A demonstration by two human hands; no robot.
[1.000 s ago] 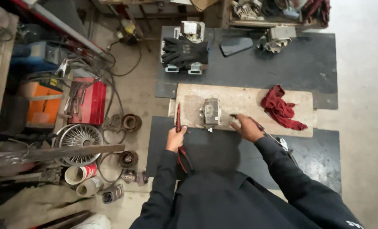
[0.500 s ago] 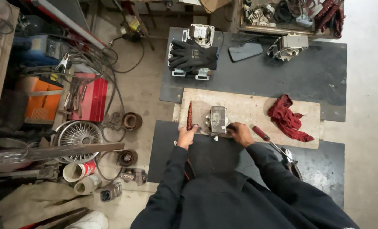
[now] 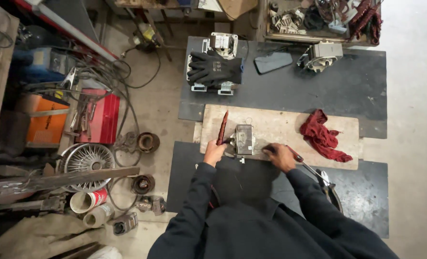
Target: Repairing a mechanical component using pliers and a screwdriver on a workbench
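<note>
I kneel over a wooden board point(image 3: 280, 125) that lies on black mats. A small grey metal part point(image 3: 244, 139) rests at the board's near edge. My left hand point(image 3: 214, 153) is just left of the part and grips a long red-handled tool point(image 3: 222, 127) that points away from me. My right hand point(image 3: 279, 157) is just right of the part, closed around a thin tool point(image 3: 297, 157) with a red grip; its dark front end reaches toward the part. A crumpled red rag point(image 3: 322, 136) lies on the right half of the board.
Black gloves point(image 3: 213, 68) are draped over a metal bracket on the far mat, beside a dark flat piece point(image 3: 273, 62) and a grey housing point(image 3: 321, 54). To the left are a red toolbox point(image 3: 103, 117), an orange machine point(image 3: 45, 122), cables, a spoked wheel point(image 3: 86, 159) and cans.
My right hand has moved in from the right to the metal part and taken up the thin tool. My left hand has stayed by the part with the red-handled tool.
</note>
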